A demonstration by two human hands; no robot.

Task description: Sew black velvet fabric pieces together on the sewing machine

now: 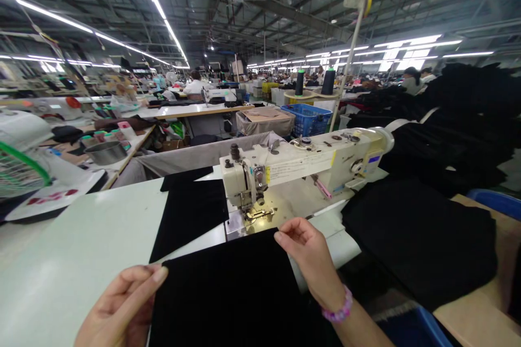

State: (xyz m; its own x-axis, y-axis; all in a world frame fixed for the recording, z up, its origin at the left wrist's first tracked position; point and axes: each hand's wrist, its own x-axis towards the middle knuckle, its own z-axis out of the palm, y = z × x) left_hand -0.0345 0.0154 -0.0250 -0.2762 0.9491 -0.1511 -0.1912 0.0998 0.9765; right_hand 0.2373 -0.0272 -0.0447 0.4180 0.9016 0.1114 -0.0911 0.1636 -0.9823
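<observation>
I hold a black cloth panel (228,293) in the bottom middle of the frame, its top edge running nearly straight between my two hands, which are well apart. My left hand (122,303) pinches the upper left corner between thumb and fingers; my right hand (305,252), with a beaded bracelet (340,308) at the wrist, pinches the upper right one. Just beyond that edge, near the centre, stands the sewing machine (293,165), its hard cream casing close enough to leave my right hand little room forward. On the left there is more room, where the smooth, pale tabletop (81,249) spreads. A second black piece (191,209) lies flat left of the machine; matt black cloth (423,238) is heaped at the right. Farther up sit a latticed blue basket (311,119) and, at left, a round metal pot (106,153). My panel's lower edge is cut off by the frame, its weave lost in the black, and the needle is hard to make out.
</observation>
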